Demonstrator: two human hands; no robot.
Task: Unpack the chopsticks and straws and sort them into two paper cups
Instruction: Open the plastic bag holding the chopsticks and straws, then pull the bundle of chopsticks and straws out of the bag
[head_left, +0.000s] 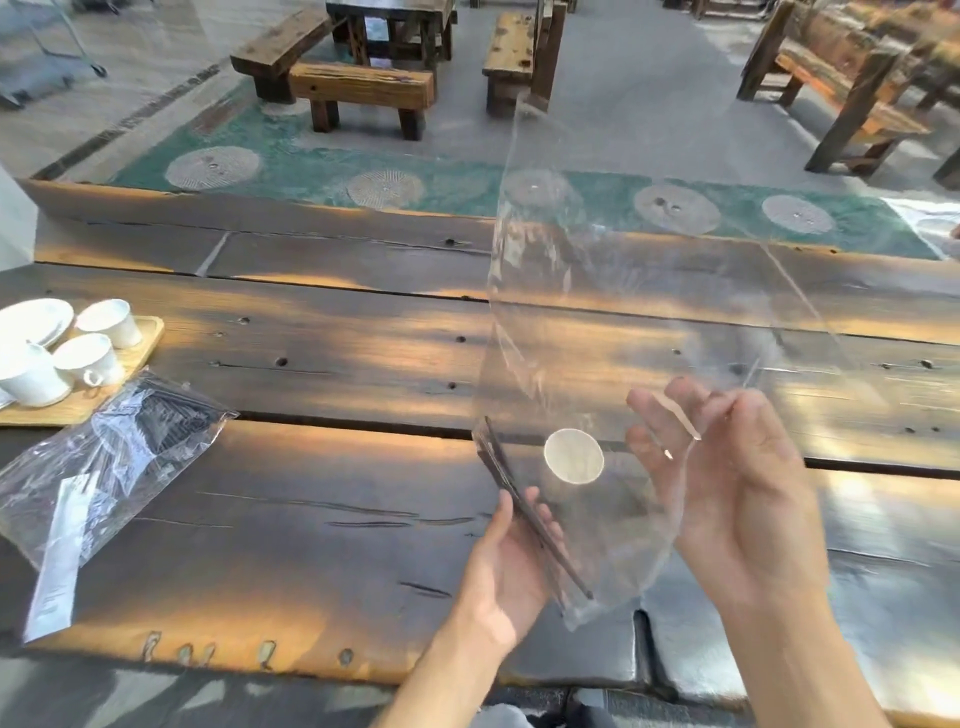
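At the left edge of the frame we see a pale rectangular wooden tray (143, 340) carrying glossy white ceramic cups (106, 322) and a white saucer (34, 319). Just below it, at lower left, a crinkled clear plastic bag of thin black straws (104, 457) lies flat on the dark, weathered plank table (322, 519), a white paper label showing through its film.

Moving to centre right, our left hand (506, 558) grips a bundle of long dark-brown chopsticks (524, 512), thumb and fingers curled round them at the lower corner of a large, smooth transparent plastic bag (623, 291). The bag stands tall above the table, a round whitish sticker (574, 456) on its film, and it veils part of the table and floor behind it.

Further right, our right hand (727, 478) holds the bag's side, fingers loosely curled with the film pinched among them; the exact hold is blurred.

Beyond the table, in the upper frame, stand rough wooden benches (363, 88) on a grey floor.
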